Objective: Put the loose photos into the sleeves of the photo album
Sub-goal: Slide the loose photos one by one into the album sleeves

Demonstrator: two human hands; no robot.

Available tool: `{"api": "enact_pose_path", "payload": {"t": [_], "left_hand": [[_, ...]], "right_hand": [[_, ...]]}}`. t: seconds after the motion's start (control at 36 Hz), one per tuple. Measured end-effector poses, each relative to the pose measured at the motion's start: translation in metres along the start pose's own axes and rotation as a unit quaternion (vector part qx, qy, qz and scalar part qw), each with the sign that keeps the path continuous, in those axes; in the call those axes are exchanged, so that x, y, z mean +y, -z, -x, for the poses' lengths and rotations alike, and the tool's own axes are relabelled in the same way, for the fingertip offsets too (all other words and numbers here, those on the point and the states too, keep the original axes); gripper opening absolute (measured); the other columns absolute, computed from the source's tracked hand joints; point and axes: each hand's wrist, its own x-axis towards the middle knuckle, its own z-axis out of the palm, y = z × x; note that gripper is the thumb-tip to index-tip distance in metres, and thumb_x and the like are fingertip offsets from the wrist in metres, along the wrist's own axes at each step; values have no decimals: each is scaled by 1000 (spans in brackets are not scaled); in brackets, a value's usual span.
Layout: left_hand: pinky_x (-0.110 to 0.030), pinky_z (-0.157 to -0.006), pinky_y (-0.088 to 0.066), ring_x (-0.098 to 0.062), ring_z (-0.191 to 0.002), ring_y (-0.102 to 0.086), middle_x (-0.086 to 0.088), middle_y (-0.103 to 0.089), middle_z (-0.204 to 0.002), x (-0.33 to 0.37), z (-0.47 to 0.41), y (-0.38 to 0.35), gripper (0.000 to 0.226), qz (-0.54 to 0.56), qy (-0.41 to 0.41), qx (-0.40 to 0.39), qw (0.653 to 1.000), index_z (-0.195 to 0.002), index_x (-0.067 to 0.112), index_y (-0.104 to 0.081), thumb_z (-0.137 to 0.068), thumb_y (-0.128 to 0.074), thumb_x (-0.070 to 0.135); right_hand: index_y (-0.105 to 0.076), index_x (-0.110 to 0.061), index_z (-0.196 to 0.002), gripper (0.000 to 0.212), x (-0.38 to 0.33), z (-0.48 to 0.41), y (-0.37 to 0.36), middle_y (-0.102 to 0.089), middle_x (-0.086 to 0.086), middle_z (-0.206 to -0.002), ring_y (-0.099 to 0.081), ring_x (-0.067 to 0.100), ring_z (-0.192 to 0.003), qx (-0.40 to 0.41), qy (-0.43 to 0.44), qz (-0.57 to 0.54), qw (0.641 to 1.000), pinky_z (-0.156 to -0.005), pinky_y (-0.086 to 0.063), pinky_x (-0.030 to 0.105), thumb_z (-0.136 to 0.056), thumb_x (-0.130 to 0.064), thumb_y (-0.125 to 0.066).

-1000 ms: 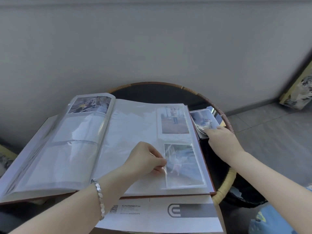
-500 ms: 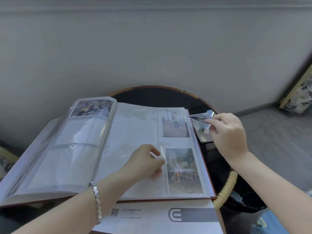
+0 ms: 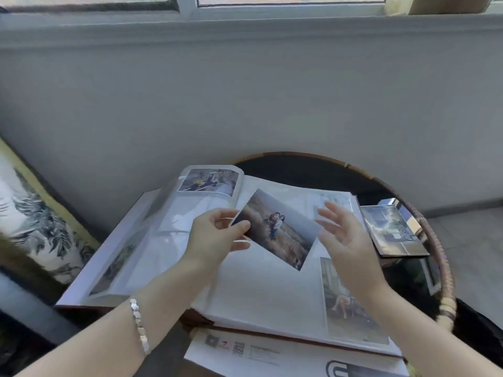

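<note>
The photo album (image 3: pixel 261 292) lies open on a round dark table, with photos in some of its clear sleeves. My left hand (image 3: pixel 215 238) pinches a loose photo (image 3: pixel 277 227) of two figures in a field by its left corner and holds it tilted above the right page. My right hand (image 3: pixel 345 235) hovers just right of that photo with fingers spread and holds nothing. A stack of loose photos (image 3: pixel 394 229) sits on the table to the right of the album.
The table has a woven rattan rim (image 3: pixel 435 240) at the right. A white printed box (image 3: pixel 272 355) sticks out under the album's near edge. A leaf-patterned cushion (image 3: pixel 35 224) leans at the left. A grey wall stands behind.
My right hand lifted a photo from the stack and passed it over. My left hand left the lower sleeve and now holds that photo. The view tilted upward.
</note>
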Motion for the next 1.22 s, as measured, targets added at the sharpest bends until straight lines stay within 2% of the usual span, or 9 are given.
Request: {"api": "enact_pose_path", "payload": {"t": [0.08,0.22,0.31,0.36,0.47,0.56,0.61,0.83,1.22], "left_hand": [[-22,-51,-55,-6,-47,-60,-5,-61,-72,0,1,15,13,-7,-27,12,1000,-87,10,-61,-84,-64,-3],[-23,-52,-55,-2,-48,-55,7,-60,-60,5,-4,45,18,-26,-56,62,996,-80,9,-63,-93,-55,18],[-29,-69,-53,-10,-66,-56,5,-57,-65,5,-19,76,30,-88,-92,158,979,-73,10,-59,-96,-50,27],[-40,-81,-52,-16,-75,-55,-2,-61,-83,7,-33,98,28,-96,-44,177,978,-80,14,-59,-95,-49,35],[-29,-54,-56,-26,-99,-59,-7,-59,-117,20,-48,129,56,26,151,11,988,-111,10,-61,-86,-47,59],[-22,-49,-52,-16,-70,-63,-5,-66,-102,22,-46,144,16,-40,129,-66,989,-92,13,-66,-85,-65,27],[-19,-44,-49,-11,-52,-61,-5,-68,-82,18,-47,152,4,-81,100,-32,991,-81,10,-65,-82,-69,12],[-17,-38,-50,-19,-65,-55,-8,-57,-79,-5,-61,189,18,44,34,281,958,-73,8,-53,-91,-58,4],[-22,-47,-56,-21,-80,-57,-3,-56,-86,-30,-71,201,15,-22,30,260,965,-76,8,-55,-90,-59,8]], "right_hand": [[-46,-27,-120,34,-10,-8,-19,-62,-1,-105,-64,17,-94,-78,-179,-147,970,-79,-53,32,-90,-19,-57],[-61,-15,-103,26,-20,-14,-56,-71,6,-86,-68,12,-70,-110,-125,-91,982,-64,-57,25,-81,-1,-66],[-62,-15,-96,22,-26,-20,-78,-70,6,-83,-67,10,-66,-120,-118,-113,979,-61,-57,22,-81,0,-66],[-62,-18,-93,21,-30,-25,-94,-70,3,-80,-67,7,-63,-138,-107,-106,979,-61,-57,22,-82,-1,-66],[-60,-24,-92,26,-37,-33,-124,-68,-1,-80,-66,4,-63,-169,-65,-57,982,-60,-56,21,-81,-1,-67],[-61,-26,-91,27,-39,-38,-145,-68,-2,-80,-66,8,-67,-178,-31,-12,984,-63,-57,26,-80,-3,-69],[-63,-18,-101,23,-38,-42,-156,-70,0,-81,-67,11,-70,-181,-20,5,983,-67,-58,30,-82,-6,-67],[-44,-15,-135,45,-14,-47,-174,-45,-1,-139,-37,13,-131,-161,124,307,930,-103,-22,16,-92,-24,-53],[-50,-13,-131,43,1,-44,-176,-40,-3,-143,-32,12,-134,-160,150,354,909,-105,-16,15,-91,-27,-55]]}}
